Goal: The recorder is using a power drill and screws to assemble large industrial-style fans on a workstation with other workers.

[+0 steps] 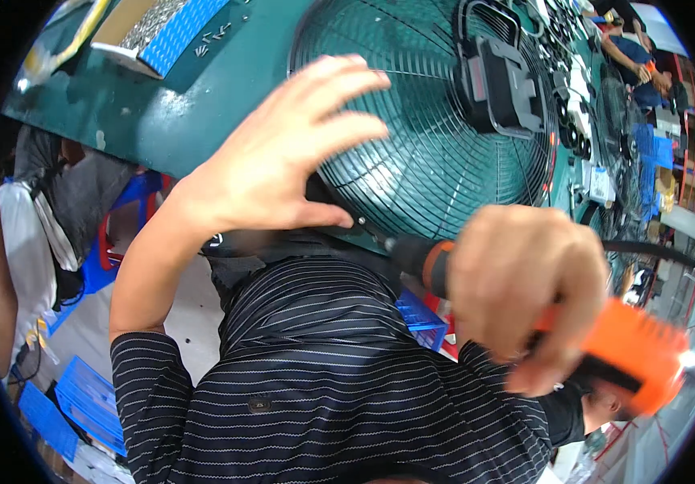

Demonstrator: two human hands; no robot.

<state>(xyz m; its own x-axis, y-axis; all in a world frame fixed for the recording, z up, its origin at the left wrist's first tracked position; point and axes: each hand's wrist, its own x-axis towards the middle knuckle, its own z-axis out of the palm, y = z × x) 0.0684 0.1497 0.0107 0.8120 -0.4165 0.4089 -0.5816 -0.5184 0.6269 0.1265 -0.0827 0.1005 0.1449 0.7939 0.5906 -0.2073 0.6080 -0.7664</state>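
Lying flat on the green workbench [162, 121], the round wire fan guard [436, 129] fills the middle of your view, its near rim at the bench edge by your chest. Your left hand [283, 153] rests spread on that rim, fingers loose and gripping nothing. Your right hand [525, 294] is clenched around the orange power screwdriver [605, 339], whose tip meets the rim beside your left thumb. A black motor housing [496, 77] sits on the guard's centre.

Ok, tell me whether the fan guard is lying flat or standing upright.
Lying flat: the fan guard rests face-down on the green workbench.
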